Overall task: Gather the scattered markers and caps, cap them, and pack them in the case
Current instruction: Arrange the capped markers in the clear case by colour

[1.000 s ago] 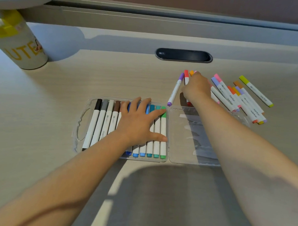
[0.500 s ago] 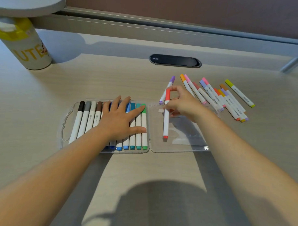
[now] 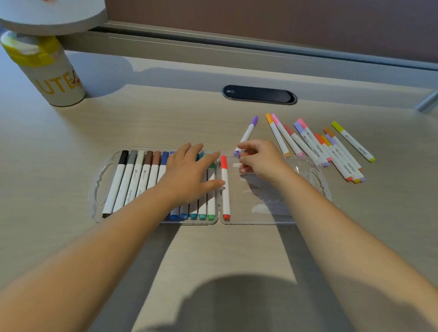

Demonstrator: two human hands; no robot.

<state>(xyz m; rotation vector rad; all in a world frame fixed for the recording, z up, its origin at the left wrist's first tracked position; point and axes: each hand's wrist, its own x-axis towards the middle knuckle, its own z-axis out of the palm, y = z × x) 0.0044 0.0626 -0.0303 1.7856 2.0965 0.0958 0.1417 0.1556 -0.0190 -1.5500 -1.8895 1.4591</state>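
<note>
Head view: I am seeing the clear case (image 3: 100, 186) lying open on the counter (image 3: 165, 119), and I am taking it as my landmark. My left hand (image 3: 190, 174) is lying flat with fingers spread on the row of capped markers (image 3: 135, 180) filling the case's left half, its thumb touching the red marker (image 3: 224, 188). That red marker is lying at the hinge edge, just right of the green one. My right hand (image 3: 260, 159) is hovering over the case's lid half (image 3: 273, 215), fingers loosely curled; I cannot tell whether it is pinching anything. A purple marker (image 3: 247, 133) is lying just beyond the case, and the loose markers (image 3: 320, 149) are fanning out beyond its right end. A cup (image 3: 47, 70) is standing well beyond the case's left end.
</note>
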